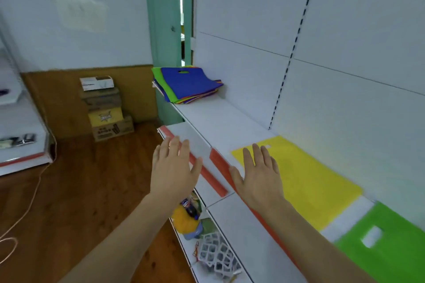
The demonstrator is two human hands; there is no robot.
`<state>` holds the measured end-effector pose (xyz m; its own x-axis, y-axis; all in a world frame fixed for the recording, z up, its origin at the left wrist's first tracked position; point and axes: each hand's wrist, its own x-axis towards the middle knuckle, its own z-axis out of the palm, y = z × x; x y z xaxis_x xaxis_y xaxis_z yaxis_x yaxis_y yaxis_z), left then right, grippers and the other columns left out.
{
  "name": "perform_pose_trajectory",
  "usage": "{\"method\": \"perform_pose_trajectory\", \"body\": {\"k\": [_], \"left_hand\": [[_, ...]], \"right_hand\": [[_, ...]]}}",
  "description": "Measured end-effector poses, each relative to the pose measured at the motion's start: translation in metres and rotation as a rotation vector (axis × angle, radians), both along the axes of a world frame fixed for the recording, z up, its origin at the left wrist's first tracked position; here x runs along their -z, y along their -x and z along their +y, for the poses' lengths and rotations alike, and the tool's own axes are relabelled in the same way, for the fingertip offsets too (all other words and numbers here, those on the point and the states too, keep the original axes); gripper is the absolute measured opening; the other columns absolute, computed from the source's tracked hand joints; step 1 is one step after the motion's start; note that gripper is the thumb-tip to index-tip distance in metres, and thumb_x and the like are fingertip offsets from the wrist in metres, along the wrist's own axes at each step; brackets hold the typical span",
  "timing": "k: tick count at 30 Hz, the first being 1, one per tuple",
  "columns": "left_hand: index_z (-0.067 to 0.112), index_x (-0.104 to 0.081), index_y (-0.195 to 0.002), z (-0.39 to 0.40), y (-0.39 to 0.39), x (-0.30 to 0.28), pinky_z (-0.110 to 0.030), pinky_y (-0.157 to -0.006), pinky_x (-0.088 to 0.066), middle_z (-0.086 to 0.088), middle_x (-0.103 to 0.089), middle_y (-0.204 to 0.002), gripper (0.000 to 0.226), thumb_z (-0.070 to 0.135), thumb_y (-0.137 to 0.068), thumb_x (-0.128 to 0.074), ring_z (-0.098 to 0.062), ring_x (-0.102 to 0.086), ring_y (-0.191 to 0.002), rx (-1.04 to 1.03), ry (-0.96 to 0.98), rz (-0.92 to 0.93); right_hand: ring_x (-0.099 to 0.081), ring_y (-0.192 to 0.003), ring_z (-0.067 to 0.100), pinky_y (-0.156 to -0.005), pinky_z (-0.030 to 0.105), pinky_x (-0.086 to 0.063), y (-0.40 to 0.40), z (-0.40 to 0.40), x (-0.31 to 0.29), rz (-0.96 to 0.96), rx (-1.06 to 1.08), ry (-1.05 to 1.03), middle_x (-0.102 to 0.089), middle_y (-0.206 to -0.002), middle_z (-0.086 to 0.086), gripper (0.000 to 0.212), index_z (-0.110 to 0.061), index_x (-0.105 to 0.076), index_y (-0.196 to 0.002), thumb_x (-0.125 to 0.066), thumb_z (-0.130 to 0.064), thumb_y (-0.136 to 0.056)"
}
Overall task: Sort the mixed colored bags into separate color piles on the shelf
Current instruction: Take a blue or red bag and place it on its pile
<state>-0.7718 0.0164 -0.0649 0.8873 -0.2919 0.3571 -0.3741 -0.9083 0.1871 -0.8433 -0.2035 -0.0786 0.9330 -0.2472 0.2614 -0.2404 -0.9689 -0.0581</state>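
A mixed stack of colored bags [187, 84], blue on top with green, orange and red edges showing, lies at the far left end of the white shelf [220, 122]. A yellow bag [305, 179] lies flat on the shelf nearer to me, and a green bag [391, 248] lies flat to its right. My left hand [173, 169] hovers with straight fingers in front of the shelf's edge, holding nothing. My right hand [259, 176] is flat and empty over the shelf edge, its fingers reaching over the yellow bag's near corner.
An orange-red price strip [218, 163] runs along the shelf's front edge. A lower shelf holds toys and a white lattice item [216, 253]. Stacked cardboard boxes [105, 108] stand on the wooden floor by the wall, and a cable [34, 195] trails across the floor at left.
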Motion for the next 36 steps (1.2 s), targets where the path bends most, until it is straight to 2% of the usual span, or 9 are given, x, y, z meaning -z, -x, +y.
{"method": "perform_pose_trajectory", "body": {"k": [4,12,19,23,32,36], "left_hand": [[0.02,-0.039,-0.16,0.034,-0.08,0.004,-0.051,-0.13,-0.019,-0.008,-0.036,-0.168,0.069,0.062,-0.106,-0.029,-0.031,-0.021,-0.159,-0.018,0.001,-0.025],[0.023,-0.039,-0.161,0.085,-0.237,-0.009,-0.051,-0.13,-0.019,-0.007,-0.035,-0.168,0.069,0.063,-0.106,-0.027,-0.03,-0.022,-0.159,0.035,-0.026,-0.028],[0.019,-0.041,-0.159,0.083,-0.35,-0.006,-0.051,-0.127,-0.025,-0.008,-0.041,-0.164,0.068,0.06,-0.106,-0.032,-0.032,-0.029,-0.155,0.114,-0.037,-0.026],[0.019,-0.045,-0.155,0.07,-0.421,-0.005,-0.05,-0.125,-0.029,-0.007,-0.046,-0.16,0.065,0.06,-0.105,-0.037,-0.03,-0.035,-0.152,0.146,-0.047,-0.064],[0.02,-0.041,-0.158,0.03,-0.564,-0.019,-0.05,-0.127,-0.026,-0.007,-0.042,-0.164,0.071,0.064,-0.105,-0.029,-0.03,-0.031,-0.154,0.208,-0.119,-0.057],[0.019,-0.041,-0.158,0.018,-0.607,-0.011,-0.05,-0.128,-0.023,-0.008,-0.04,-0.165,0.072,0.065,-0.105,-0.027,-0.03,-0.026,-0.157,0.272,-0.144,-0.04]], "right_hand": [[-0.011,-0.161,0.033,-0.128,0.051,-0.017,-0.08,0.036,-0.003,-0.02,-0.009,-0.007,-0.018,-0.174,0.014,0.075,-0.016,-0.03,-0.165,-0.026,-0.063,-0.106],[-0.008,-0.162,0.031,-0.13,0.05,-0.015,-0.216,0.094,-0.011,-0.032,0.056,-0.057,-0.017,-0.174,0.012,0.074,-0.018,-0.027,-0.166,-0.024,-0.062,-0.107],[-0.012,-0.161,0.033,-0.129,0.05,-0.017,-0.323,0.096,-0.005,-0.032,0.13,-0.07,-0.021,-0.173,0.013,0.074,-0.017,-0.032,-0.164,-0.026,-0.063,-0.106],[-0.02,-0.159,0.034,-0.127,0.05,-0.021,-0.395,0.09,-0.001,-0.079,0.159,-0.054,-0.028,-0.17,0.014,0.073,-0.015,-0.037,-0.162,-0.03,-0.062,-0.106],[-0.009,-0.161,0.034,-0.129,0.054,-0.015,-0.514,0.065,-0.008,0.018,0.23,-0.051,-0.015,-0.174,0.015,0.084,-0.018,-0.029,-0.166,-0.015,-0.071,-0.102],[-0.007,-0.162,0.033,-0.128,0.059,-0.01,-0.541,0.061,-0.004,0.127,0.204,-0.006,-0.012,-0.175,0.011,0.099,-0.023,-0.025,-0.166,0.0,-0.082,-0.091]]}}
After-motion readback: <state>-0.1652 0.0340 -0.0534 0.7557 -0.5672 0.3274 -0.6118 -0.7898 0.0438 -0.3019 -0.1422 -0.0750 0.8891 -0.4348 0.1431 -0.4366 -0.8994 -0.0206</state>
